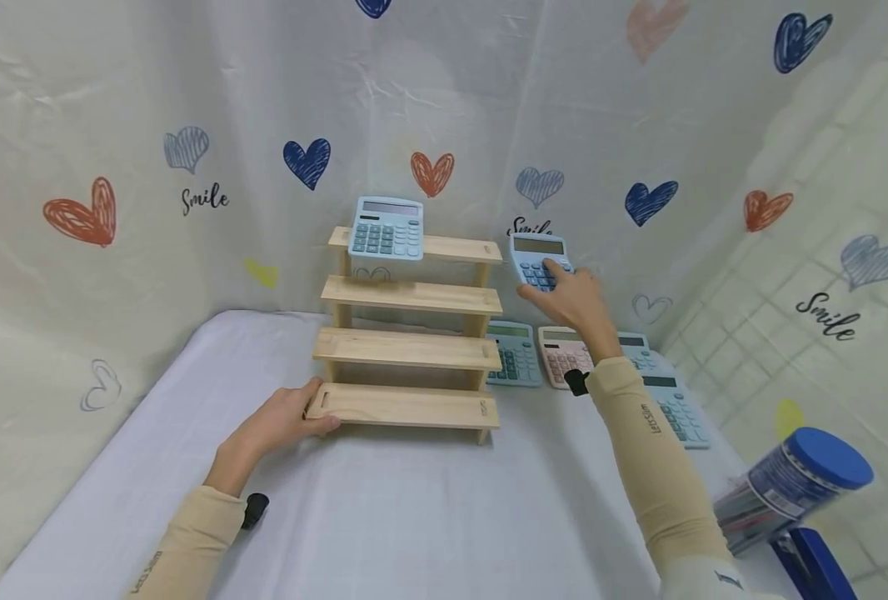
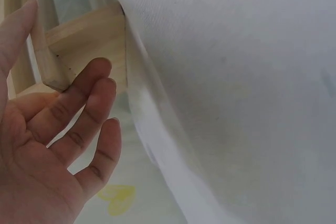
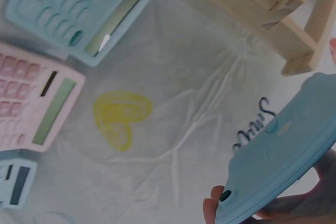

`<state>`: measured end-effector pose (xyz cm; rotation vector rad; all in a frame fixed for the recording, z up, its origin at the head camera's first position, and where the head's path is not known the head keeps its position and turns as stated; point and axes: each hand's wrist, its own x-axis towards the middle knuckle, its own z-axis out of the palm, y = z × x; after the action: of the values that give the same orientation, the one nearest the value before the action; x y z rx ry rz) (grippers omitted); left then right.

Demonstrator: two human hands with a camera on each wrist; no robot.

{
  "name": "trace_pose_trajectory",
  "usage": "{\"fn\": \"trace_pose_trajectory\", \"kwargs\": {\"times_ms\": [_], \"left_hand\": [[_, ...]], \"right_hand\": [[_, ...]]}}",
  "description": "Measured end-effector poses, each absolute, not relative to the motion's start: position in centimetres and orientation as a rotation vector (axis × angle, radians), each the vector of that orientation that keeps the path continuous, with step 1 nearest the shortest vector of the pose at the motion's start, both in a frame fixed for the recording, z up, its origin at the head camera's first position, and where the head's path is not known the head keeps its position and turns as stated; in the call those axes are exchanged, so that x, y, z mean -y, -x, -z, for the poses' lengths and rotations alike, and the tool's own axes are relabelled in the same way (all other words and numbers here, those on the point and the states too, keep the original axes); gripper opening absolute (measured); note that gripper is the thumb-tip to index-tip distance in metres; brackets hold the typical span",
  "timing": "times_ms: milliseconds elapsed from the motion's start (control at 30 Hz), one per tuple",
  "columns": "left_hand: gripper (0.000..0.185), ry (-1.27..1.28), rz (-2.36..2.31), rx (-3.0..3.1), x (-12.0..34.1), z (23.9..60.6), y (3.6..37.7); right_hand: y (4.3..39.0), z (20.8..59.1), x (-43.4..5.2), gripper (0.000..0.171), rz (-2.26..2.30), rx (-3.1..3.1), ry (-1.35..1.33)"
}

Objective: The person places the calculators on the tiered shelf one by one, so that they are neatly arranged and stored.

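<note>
A four-tier wooden stepped rack (image 1: 406, 405) stands on the white-covered table. At its lower left corner, my left hand (image 1: 282, 417) grips the end of the bottom step, thumb along the front and index finger over the end. The left wrist view shows the other fingers of this hand (image 2: 68, 124) bent beside the wooden side panel (image 2: 100, 45). To the right of the top step, my right hand (image 1: 571, 296) holds a light blue calculator (image 1: 538, 247) in the air, keys facing me. Its back (image 3: 283, 145) shows in the right wrist view. Another light blue calculator (image 1: 386, 229) leans on the top step.
Right of the rack lie a teal calculator (image 1: 515, 354), a pink calculator (image 1: 562, 357) and light blue calculators (image 1: 684, 414). A blue-lidded jar (image 1: 796, 483) and a dark blue object (image 1: 815, 562) stand at the near right. A heart-printed curtain (image 1: 474, 100) hangs behind.
</note>
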<state>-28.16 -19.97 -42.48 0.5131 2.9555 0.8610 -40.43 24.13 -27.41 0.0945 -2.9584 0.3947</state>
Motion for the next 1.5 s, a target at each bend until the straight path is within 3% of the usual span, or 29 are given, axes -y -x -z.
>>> {"fn": "trace_pose_trajectory", "kwargs": {"times_ms": [700, 967, 1500], "left_hand": [[0.053, -0.502, -0.859, -2.964, 19.8, 42.9, 28.1], [0.054, -0.503, -0.873, -2.969, 19.9, 42.8, 28.2], [0.059, -0.477, -0.864, -2.967, 20.1, 43.0, 28.4]], "right_hand": [[44.7, 25.3, -14.1, 0.093, -0.247, 2.929, -0.203], [45.0, 25.1, -11.9, 0.078, -0.338, 2.918, -0.263], [45.5, 25.9, -9.1, 0.079, -0.458, 2.894, -0.119]]}}
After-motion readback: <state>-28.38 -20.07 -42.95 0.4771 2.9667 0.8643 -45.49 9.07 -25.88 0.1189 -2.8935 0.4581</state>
